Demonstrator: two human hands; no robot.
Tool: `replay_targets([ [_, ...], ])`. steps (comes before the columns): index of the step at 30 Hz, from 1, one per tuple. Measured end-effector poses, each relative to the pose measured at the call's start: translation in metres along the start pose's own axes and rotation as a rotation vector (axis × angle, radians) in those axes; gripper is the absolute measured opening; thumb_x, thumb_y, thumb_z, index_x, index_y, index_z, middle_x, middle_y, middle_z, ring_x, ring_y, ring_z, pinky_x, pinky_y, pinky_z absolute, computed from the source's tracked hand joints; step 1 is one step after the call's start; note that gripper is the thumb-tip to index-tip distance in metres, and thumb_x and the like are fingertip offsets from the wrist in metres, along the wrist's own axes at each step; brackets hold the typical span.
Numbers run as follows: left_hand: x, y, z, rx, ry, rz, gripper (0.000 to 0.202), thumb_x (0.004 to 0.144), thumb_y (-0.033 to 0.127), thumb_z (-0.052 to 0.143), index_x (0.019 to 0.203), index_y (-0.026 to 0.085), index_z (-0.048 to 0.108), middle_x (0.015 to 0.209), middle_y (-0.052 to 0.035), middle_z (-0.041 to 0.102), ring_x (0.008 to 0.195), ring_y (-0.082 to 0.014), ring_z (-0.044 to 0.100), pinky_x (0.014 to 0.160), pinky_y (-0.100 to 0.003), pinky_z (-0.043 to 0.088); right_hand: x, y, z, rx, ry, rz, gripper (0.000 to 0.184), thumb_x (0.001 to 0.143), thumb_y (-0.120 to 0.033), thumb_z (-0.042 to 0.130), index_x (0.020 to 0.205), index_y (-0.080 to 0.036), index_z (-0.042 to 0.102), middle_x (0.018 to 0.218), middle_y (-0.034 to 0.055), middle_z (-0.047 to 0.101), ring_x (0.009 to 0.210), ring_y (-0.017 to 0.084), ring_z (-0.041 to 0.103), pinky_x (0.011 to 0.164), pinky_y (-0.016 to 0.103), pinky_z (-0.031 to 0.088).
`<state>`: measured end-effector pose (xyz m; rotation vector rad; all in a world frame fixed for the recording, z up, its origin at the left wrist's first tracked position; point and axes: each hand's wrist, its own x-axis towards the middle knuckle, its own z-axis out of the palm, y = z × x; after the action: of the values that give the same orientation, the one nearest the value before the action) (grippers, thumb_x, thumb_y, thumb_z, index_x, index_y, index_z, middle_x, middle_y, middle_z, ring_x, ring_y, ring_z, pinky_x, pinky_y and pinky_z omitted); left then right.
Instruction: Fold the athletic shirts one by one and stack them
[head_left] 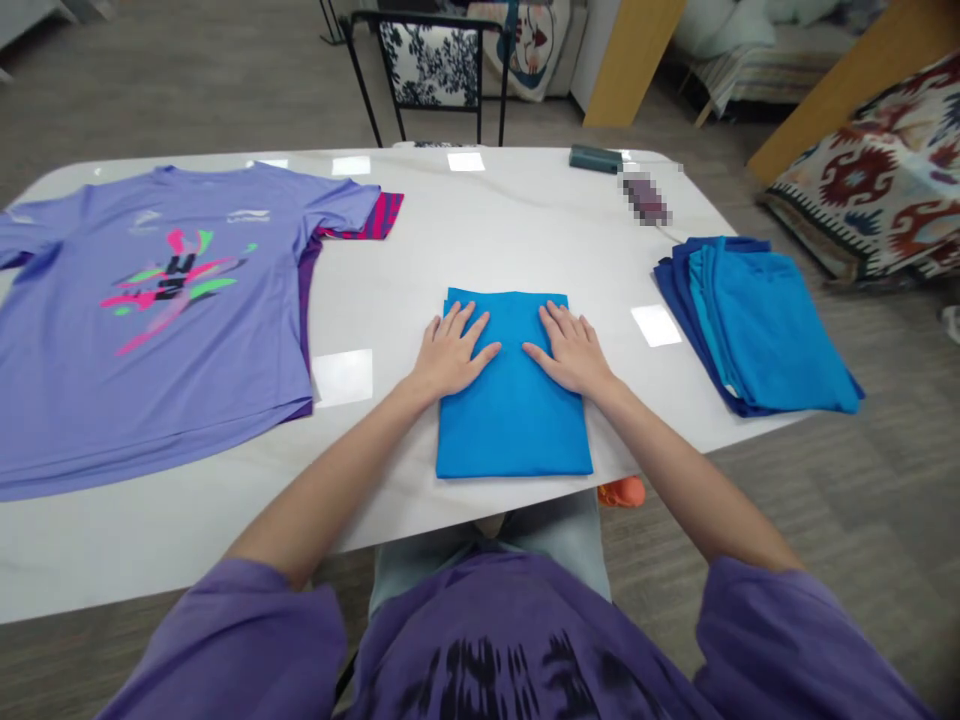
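A bright blue garment [514, 430], folded into a neat rectangle, lies flat on the white table near its front edge. My left hand [450, 352] rests on its upper left side with the fingers spread. On the upper right side lies my right hand [571, 352], its fingers apart as well. Both palms press on the cloth, and neither hand grasps it. To the left a lavender T-shirt [165, 330] is spread out, with a pink, green and black print. Part of a pink and purple striped garment [386, 215] shows from under it.
At the right edge sits a stack of folded blue clothes [772, 330]. A dark green case [595, 158] and a blurred-out object [645, 200] lie at the back right of the white table [480, 240]. Beyond it stands a black-framed chair [429, 65]. A patterned cloth [885, 190] is farther right.
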<state>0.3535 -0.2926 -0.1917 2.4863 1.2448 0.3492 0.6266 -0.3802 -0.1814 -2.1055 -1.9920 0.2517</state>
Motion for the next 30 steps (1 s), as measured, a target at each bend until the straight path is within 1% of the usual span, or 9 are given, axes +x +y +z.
replay_targets([
  [3, 0.009, -0.011, -0.012, 0.011, 0.175, -0.237, 0.087, 0.111, 0.077, 0.043, 0.175, 0.019, 0.051, 0.178, -0.0244, 0.047, 0.166, -0.0472, 0.043, 0.135, -0.068, 0.038, 0.015, 0.015, -0.009, 0.014, 0.118, 0.260, 0.090, 0.108, -0.074, 0.055, 0.170, -0.010, 0.047, 0.174, 0.0303, 0.047, 0.161, 0.050, 0.047, 0.134, 0.071, 0.038],
  [6, 0.020, -0.024, -0.019, 0.041, 0.249, -0.399, 0.084, 0.099, 0.082, 0.062, 0.150, 0.015, 0.069, 0.160, -0.0309, 0.061, 0.152, -0.0546, 0.053, 0.126, -0.076, 0.043, 0.032, 0.025, -0.018, 0.099, 0.051, 0.408, 0.077, 0.102, -0.075, 0.066, 0.150, -0.015, 0.063, 0.158, 0.0259, 0.058, 0.144, 0.044, 0.064, 0.127, 0.062, 0.049],
  [9, 0.034, -0.030, -0.022, -0.009, 0.168, -0.377, 0.061, 0.089, 0.075, 0.076, 0.118, 0.021, 0.077, 0.141, -0.0261, 0.074, 0.138, -0.0526, 0.064, 0.120, -0.077, 0.047, 0.041, 0.021, -0.026, 0.198, -0.060, 0.390, 0.053, 0.099, -0.062, 0.076, 0.133, -0.022, 0.069, 0.146, 0.0178, 0.068, 0.128, 0.034, 0.072, 0.117, 0.051, 0.056],
  [12, 0.042, -0.021, -0.025, -0.169, 0.077, -0.385, 0.037, 0.086, 0.058, 0.081, 0.100, 0.025, 0.070, 0.116, -0.0152, 0.081, 0.119, -0.0404, 0.074, 0.111, -0.059, 0.058, 0.035, 0.007, -0.035, 0.295, -0.035, 0.303, 0.033, 0.100, -0.042, 0.074, 0.127, -0.025, 0.064, 0.128, 0.0098, 0.077, 0.116, 0.030, 0.072, 0.108, 0.044, 0.056],
  [14, 0.042, -0.007, -0.028, -0.315, 0.130, -0.396, 0.034, 0.086, 0.052, 0.079, 0.100, 0.025, 0.064, 0.109, -0.0102, 0.079, 0.110, -0.0320, 0.075, 0.102, -0.047, 0.061, 0.023, 0.000, -0.042, 0.409, 0.034, 0.243, 0.027, 0.103, -0.037, 0.068, 0.127, -0.028, 0.060, 0.113, 0.0034, 0.079, 0.105, 0.027, 0.071, 0.102, 0.040, 0.056],
  [18, 0.025, 0.041, -0.047, -0.654, 0.380, -0.327, 0.042, 0.087, 0.053, 0.081, 0.107, 0.025, 0.057, 0.108, -0.0054, 0.073, 0.092, -0.0198, 0.072, 0.078, -0.030, 0.058, -0.010, -0.004, -0.064, 0.660, 0.182, 0.167, 0.024, 0.107, -0.041, 0.061, 0.127, -0.032, 0.051, 0.098, -0.0041, 0.073, 0.091, 0.023, 0.068, 0.093, 0.035, 0.056],
  [22, -0.007, 0.113, -0.084, -0.876, 0.539, -0.103, 0.052, 0.084, 0.047, 0.088, 0.117, 0.028, 0.053, 0.099, 0.0017, 0.069, 0.071, -0.0122, 0.064, 0.060, -0.022, 0.046, -0.066, 0.008, -0.104, 0.883, 0.376, 0.082, 0.037, 0.109, -0.051, 0.058, 0.139, -0.034, 0.043, 0.114, -0.0013, 0.074, 0.091, 0.021, 0.070, 0.087, 0.035, 0.059],
  [26, -0.035, 0.197, -0.123, -0.988, 0.559, 0.195, 0.056, 0.084, 0.035, 0.093, 0.127, 0.031, 0.058, 0.098, 0.0034, 0.073, 0.069, -0.0116, 0.065, 0.058, -0.020, 0.047, -0.150, 0.039, -0.161, 0.990, 0.573, 0.027, 0.058, 0.110, -0.066, 0.062, 0.152, -0.039, 0.035, 0.130, 0.0045, 0.071, 0.104, 0.023, 0.073, 0.078, 0.036, 0.064],
  [30, -0.035, 0.275, -0.137, -1.158, 0.453, 0.432, 0.054, 0.085, 0.034, 0.097, 0.129, 0.029, 0.066, 0.089, 0.0037, 0.073, 0.066, -0.0119, 0.063, 0.054, -0.019, 0.047, -0.234, 0.091, -0.227, 0.982, 0.877, -0.070, 0.064, 0.097, -0.068, 0.087, 0.140, -0.044, 0.046, 0.120, -0.0014, 0.073, 0.109, 0.024, 0.076, 0.072, 0.032, 0.065],
])
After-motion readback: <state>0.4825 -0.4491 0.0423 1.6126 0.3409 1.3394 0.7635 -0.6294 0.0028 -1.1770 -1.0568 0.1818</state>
